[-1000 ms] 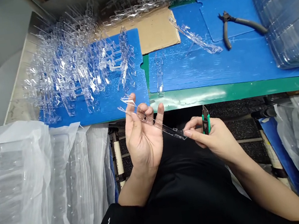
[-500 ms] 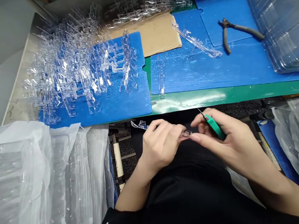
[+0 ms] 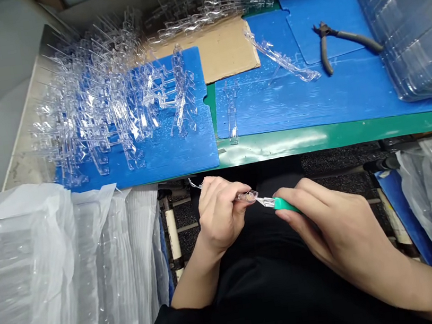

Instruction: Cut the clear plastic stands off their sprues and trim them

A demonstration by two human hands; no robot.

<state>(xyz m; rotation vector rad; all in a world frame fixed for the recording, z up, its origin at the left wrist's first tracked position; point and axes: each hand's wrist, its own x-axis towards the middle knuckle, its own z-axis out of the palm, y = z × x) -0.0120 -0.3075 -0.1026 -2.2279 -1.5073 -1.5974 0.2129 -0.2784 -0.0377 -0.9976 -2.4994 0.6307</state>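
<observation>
My left hand (image 3: 221, 212) is closed around a clear plastic part (image 3: 249, 196); one end sticks out past the thumb and the other past the knuckles, while the middle is hidden in the palm. In my right hand (image 3: 329, 221) is a craft knife (image 3: 284, 204) with a green handle, pinched between thumb and fingers. Its blade points left, and the tip meets or nearly meets the near end of the clear part. Both hands are over my lap, in front of the table edge.
Many clear plastic parts (image 3: 121, 116) are heaped on the blue sheet at left. A single clear piece (image 3: 231, 119), another clear part (image 3: 284, 61) and grey-handled nippers (image 3: 325, 44) lie on the right blue sheet (image 3: 351, 94). Clear trays (image 3: 409, 22) stack at right; wrapped trays (image 3: 105, 263) stand at left.
The knife has swung from pointing up, tucked in the right hand, to pointing left at the part. My right thumb has left the part's end, and the left hand has shifted slightly left.
</observation>
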